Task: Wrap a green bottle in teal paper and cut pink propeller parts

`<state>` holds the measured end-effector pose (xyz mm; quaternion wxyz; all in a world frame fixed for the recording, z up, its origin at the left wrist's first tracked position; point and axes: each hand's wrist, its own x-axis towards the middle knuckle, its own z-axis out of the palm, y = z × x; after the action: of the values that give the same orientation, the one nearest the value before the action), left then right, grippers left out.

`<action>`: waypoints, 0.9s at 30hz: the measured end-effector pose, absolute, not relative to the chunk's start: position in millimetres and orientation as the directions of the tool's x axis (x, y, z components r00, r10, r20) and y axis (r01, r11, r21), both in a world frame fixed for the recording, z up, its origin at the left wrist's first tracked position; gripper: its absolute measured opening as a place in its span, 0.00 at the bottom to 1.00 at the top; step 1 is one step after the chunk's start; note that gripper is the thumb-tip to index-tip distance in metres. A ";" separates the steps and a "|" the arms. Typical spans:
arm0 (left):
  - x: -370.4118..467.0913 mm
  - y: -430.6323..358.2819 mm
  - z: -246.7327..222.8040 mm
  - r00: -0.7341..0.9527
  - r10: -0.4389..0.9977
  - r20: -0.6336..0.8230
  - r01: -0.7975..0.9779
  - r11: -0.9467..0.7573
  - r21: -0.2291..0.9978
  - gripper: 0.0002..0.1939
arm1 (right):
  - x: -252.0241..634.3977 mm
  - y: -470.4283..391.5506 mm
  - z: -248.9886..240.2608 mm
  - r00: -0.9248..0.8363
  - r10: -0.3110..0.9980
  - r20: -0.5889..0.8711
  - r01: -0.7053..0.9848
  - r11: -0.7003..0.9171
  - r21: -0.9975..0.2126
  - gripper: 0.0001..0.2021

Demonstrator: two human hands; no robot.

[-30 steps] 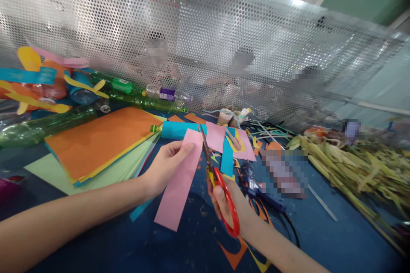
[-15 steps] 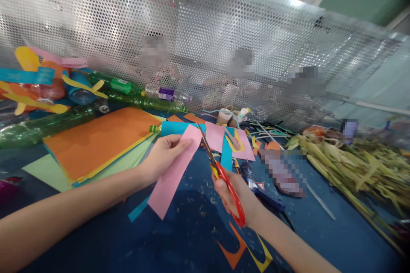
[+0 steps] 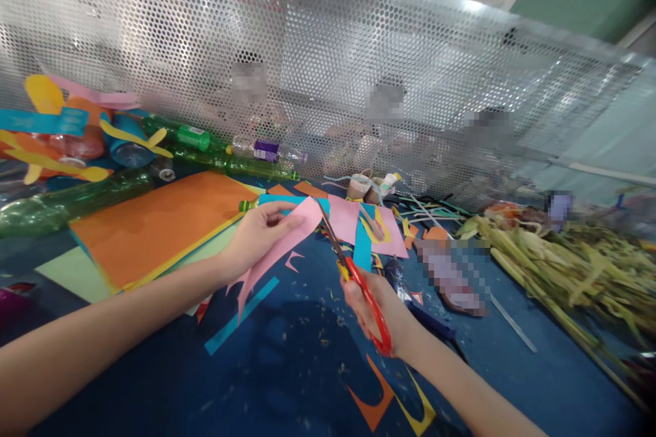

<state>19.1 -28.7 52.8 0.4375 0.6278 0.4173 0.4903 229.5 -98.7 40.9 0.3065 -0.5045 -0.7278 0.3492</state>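
Observation:
Between the thumb and fingers of my left hand [image 3: 256, 239] is a pink paper strip [image 3: 274, 252], whose lower end is jagged and pointed. Red-handled scissors [image 3: 366, 300] are gripped in my right hand [image 3: 382, 311], their blades pointing up and left. The blade tips are at the right edge of the pink strip's upper end. Under that end, a bottle wrapped in blue paper with a green cap [image 3: 246, 205] is partly hidden. A small pink scrap [image 3: 294, 261] lies just below the strip, and a narrow blue strip [image 3: 240, 317] lies diagonally on the dark blue table [image 3: 307, 389].
Orange sheets [image 3: 164, 225] over other coloured paper lie at left, with green bottles [image 3: 76, 198] and paper-covered bottle models [image 3: 76, 126] behind. Dry husks [image 3: 568, 266] cover the right. A glue gun [image 3: 430, 317] lies beyond my right hand. A perforated metal screen [image 3: 328, 61] stands behind.
The pink strip has turned in my left hand and its jagged end now shows. A small pink scrap and more of the narrow blue strip are visible. My right hand has hardly moved.

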 end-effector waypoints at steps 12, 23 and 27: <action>40.6 -87.5 54.1 0.601 0.789 0.124 0.428 -0.449 0.784 0.17 | 223.8 -104.1 42.1 -0.349 0.926 0.147 0.422 0.295 -0.857 0.19; 42.0 -81.1 24.0 0.527 0.842 0.114 -0.035 -0.113 0.993 0.25 | 211.7 -121.8 20.7 -0.257 0.955 0.150 0.071 0.174 -0.982 0.28; 40.2 -74.8 24.4 0.465 0.796 0.388 -0.360 -0.230 0.904 0.30 | 206.8 -127.4 16.3 -0.336 0.936 0.104 0.089 0.142 -0.986 0.29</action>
<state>40.2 -74.8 24.4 0.5946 0.6154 0.1772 0.4861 206.8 -127.4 16.3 0.4110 -0.4041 -0.6339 0.5157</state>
